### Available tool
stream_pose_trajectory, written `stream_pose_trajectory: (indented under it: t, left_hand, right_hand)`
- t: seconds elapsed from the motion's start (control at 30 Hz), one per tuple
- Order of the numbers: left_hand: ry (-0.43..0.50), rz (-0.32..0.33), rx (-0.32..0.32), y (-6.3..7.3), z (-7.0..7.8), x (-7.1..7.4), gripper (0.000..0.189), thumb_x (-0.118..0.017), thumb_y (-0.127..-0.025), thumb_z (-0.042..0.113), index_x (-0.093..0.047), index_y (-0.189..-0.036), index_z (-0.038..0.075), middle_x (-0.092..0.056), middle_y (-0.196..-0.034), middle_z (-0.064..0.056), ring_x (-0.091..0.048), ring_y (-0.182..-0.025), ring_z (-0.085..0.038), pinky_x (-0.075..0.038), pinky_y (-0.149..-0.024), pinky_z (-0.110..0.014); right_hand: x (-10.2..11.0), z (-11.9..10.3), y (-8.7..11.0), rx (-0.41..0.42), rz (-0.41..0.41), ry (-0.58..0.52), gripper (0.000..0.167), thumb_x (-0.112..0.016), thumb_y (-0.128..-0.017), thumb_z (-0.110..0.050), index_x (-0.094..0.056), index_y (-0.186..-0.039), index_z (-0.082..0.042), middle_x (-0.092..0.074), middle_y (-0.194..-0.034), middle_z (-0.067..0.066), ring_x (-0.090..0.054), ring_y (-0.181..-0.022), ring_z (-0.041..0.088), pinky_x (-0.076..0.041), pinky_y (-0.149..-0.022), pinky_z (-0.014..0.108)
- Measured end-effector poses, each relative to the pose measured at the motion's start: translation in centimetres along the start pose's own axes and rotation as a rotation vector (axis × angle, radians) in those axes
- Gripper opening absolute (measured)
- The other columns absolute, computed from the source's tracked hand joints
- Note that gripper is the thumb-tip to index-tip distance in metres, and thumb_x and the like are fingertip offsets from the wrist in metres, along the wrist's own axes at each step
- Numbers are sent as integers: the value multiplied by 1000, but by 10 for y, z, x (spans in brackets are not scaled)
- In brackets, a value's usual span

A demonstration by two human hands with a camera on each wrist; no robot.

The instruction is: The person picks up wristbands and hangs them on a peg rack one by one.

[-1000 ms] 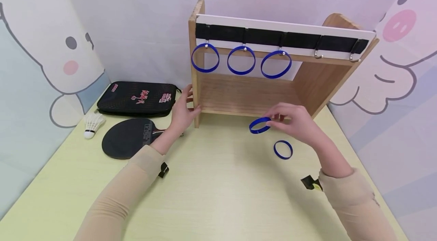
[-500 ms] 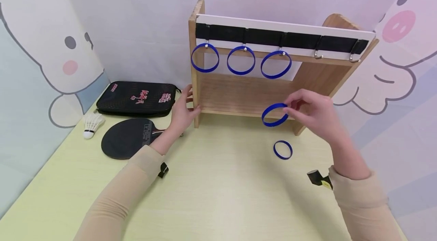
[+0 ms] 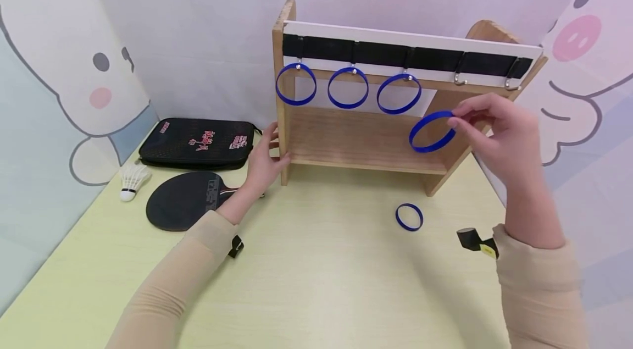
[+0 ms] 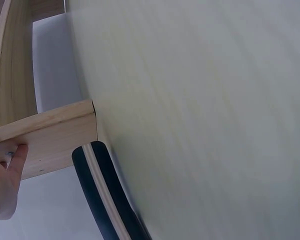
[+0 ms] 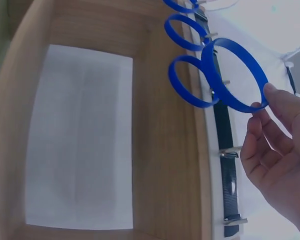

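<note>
My right hand (image 3: 509,140) pinches a blue ring-shaped band (image 3: 431,132) between thumb and fingertips. It is held tilted in the air before the right part of a wooden rack (image 3: 366,140), below the two bare hooks (image 3: 460,81). Three similar blue bands (image 3: 348,88) hang from the other hooks along the rack's black strip (image 3: 381,53). Another blue band (image 3: 409,217) lies on the table. At the rack's left side panel, my left hand (image 3: 264,162) grips the edge, its thumb across the front; a finger touches the outer face in the left wrist view.
A black zipped case (image 3: 198,143), a black table tennis bat (image 3: 183,200) and a white shuttlecock (image 3: 132,179) lie left of the rack on the pale table (image 3: 316,283). Printed cloth walls (image 3: 198,35) stand behind and at both sides.
My right hand has carried the blue band up and to the right, from low over the table to just under the bare hooks. The left hand stays at the side panel.
</note>
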State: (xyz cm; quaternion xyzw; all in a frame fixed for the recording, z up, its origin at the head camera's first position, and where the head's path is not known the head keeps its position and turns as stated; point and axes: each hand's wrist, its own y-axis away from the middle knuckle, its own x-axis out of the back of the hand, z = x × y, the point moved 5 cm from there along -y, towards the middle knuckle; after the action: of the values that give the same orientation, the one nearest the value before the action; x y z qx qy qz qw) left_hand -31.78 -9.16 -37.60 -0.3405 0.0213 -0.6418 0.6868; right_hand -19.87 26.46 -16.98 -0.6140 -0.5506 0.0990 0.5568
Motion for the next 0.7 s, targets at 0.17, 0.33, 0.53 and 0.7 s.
stream_pose_trajectory:
  t: [0.17, 0.33, 0.53, 0.7]
  left_hand:
    - [-1, 5, 0, 0, 1, 1, 76, -70, -80, 7, -32, -145, 21, -54, -131, -14, -62, -106, -29, -59, -74, -37]
    - [-7, 11, -3, 0, 1, 1, 76, -70, -80, 6, -33, -144, 21, -54, -131, -14, -62, -106, -28, -59, -74, -37]
    - [-2, 4, -2, 0, 1, 1, 77, -69, -80, 6, -32, -145, 21, -53, -131, -14, -62, -107, -28, -59, -74, -37]
    - [1, 7, -2, 1, 2, 1, 76, -69, -80, 5, -33, -145, 20, -54, -131, -14, -62, -107, -29, -59, -74, -38]
  right_hand:
    - [16, 4, -13, -45, 107, 1, 15, -68, -77, 14, -62, -89, 19, -65, -88, -15, -59, -76, 4, -47, -68, 13]
    - [27, 10, -26, -116, 166, 43, 12, -69, -79, 7, -67, -89, 12, -66, -84, -16, -58, -72, 0, -46, -66, 11]
    - [30, 21, -35, -179, 136, 110, 17, -69, -81, -1, -68, -95, 9, -61, -83, -23, -56, -73, -2, -44, -66, 9]
    - [27, 33, -37, -241, 57, 238, 20, -69, -84, -9, -69, -99, 4, -57, -84, -24, -54, -79, -3, -43, -68, 4]
